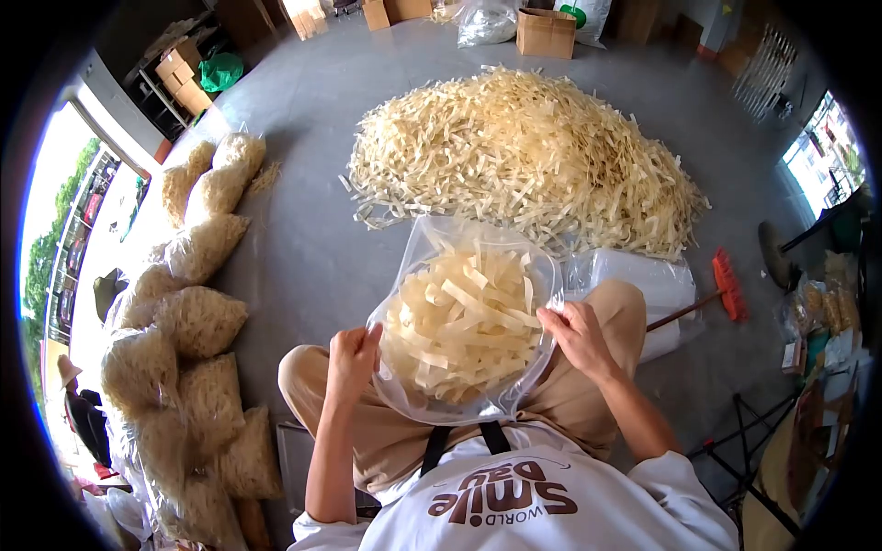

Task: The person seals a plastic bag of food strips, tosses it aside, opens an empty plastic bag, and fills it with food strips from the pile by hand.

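Observation:
An open clear plastic bag (421, 241) stands between my knees, filled with pale yellow flat strips (469, 317). My left hand (354, 358) is closed on the bag's left edge. On the opposite side, my right hand (576, 332) pinches the bag's right edge. Beyond the bag, a large heap of the same strips (542, 151) lies on the grey floor. Flat clear plastic bags (643, 285) lie beside my right knee, partly hidden by it.
Filled bags (202, 321) are piled along the left. A red broom head (729, 285) lies at the right, near a black folding frame (749, 441). Cardboard boxes (546, 33) stand at the back. Outside the left opening is a person (87, 418).

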{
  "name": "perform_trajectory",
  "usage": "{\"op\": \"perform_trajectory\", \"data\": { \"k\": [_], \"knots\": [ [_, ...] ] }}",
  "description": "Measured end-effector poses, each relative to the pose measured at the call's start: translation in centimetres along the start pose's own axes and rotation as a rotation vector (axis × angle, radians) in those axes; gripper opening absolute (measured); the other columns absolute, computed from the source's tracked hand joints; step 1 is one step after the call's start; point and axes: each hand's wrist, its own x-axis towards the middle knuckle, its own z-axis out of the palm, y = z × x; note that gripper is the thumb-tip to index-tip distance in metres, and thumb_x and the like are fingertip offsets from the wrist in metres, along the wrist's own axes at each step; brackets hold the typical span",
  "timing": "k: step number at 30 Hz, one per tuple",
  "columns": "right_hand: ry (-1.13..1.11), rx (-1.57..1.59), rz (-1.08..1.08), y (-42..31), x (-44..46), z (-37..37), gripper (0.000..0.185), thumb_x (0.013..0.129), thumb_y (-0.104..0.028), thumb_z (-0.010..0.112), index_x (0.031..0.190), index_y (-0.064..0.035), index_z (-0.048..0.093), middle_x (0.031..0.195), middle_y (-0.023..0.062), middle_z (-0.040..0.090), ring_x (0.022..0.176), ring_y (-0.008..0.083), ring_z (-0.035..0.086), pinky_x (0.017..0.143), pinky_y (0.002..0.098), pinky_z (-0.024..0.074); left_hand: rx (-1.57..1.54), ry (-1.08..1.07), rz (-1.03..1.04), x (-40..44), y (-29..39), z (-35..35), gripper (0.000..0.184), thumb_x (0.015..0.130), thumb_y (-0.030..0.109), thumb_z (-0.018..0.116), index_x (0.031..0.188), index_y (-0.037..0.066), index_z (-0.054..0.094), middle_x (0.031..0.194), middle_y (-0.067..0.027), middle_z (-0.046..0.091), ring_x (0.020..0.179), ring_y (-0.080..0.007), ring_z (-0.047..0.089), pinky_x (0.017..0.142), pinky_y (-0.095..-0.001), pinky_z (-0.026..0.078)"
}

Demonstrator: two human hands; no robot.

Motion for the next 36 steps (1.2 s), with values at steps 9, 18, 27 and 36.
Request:
{"op": "perform_trajectory", "data": {
  "k": [9,18,27,36],
  "knots": [
    [0.056,0.112,0.160,3.4,-1.7,0.8,0.035,0.086,-0.025,0.055,0.061,-0.0003,0.055,0.049,0.0028,0.050,0.045,0.0083,0.042,0.043,0.0274,0.0333,-0.223,-0.006,-0.110,-1.0,-3.6,0.7,0.048,0.089,0.032,0.053,0.054,-0.001,0.050,0.046,-0.0020,0.047,0.043,-0.0080,0.044,0.043,-0.0259,0.035],
    [0.085,0.125,0.173,3.5,-2.3,0.2,0.038,0.088,-0.028,0.055,0.063,0.0009,0.053,0.049,0.0011,0.045,0.047,0.0060,0.039,0.043,0.0259,0.0301,-0.218,-0.064,-0.111,-1.1,-3.2,0.3,0.044,0.087,0.034,0.055,0.055,0.004,0.051,0.050,0.0014,0.049,0.045,-0.0053,0.044,0.044,-0.0223,0.033],
    [-0.061,0.276,0.205,2.6,-1.4,0.4,0.034,0.089,-0.027,0.054,0.068,-0.0004,0.057,0.057,0.0018,0.054,0.049,0.0061,0.048,0.046,0.0208,0.0377,-0.112,0.007,-0.100,-1.8,-4.0,0.8,0.040,0.087,0.024,0.053,0.056,0.000,0.051,0.047,-0.0032,0.049,0.043,-0.0102,0.045,0.043,-0.0262,0.035],
    [-0.088,0.386,-0.272,-7.9,13.1,3.3,0.034,0.090,-0.026,0.050,0.062,-0.0057,0.054,0.054,0.0005,0.050,0.047,0.0070,0.047,0.045,0.0207,0.0382,-0.751,0.399,-0.201,6.5,-3.1,-9.2,0.036,0.091,0.026,0.050,0.060,0.007,0.049,0.053,-0.0026,0.049,0.043,-0.0096,0.043,0.041,-0.0230,0.034]
  ]
}}
